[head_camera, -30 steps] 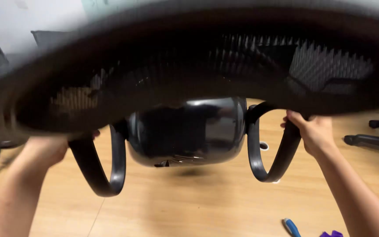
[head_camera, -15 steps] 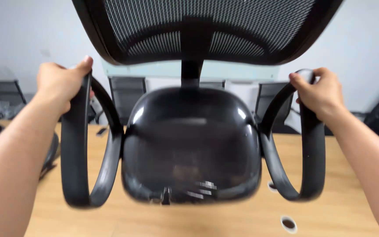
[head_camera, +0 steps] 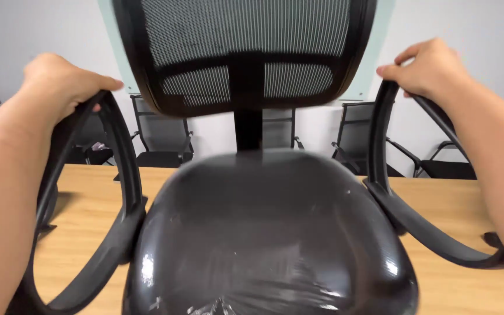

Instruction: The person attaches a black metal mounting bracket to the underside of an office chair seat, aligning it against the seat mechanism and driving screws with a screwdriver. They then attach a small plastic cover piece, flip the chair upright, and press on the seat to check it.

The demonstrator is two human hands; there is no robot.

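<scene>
A long wooden table runs across the room under a pale grey wall. Behind its far edge, black office chairs stand in a row against the wall, one just right of centre and another further right.

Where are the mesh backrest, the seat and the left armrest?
mesh backrest (head_camera: 246, 35), head view, upper mesh panel.
seat (head_camera: 269, 233), head view, middle of shiny cushion.
left armrest (head_camera: 125, 169), head view, inner curved bar.

A light wooden worktop spans the view; the black office chair with plastic-wrapped seat rests above its surface.
</scene>
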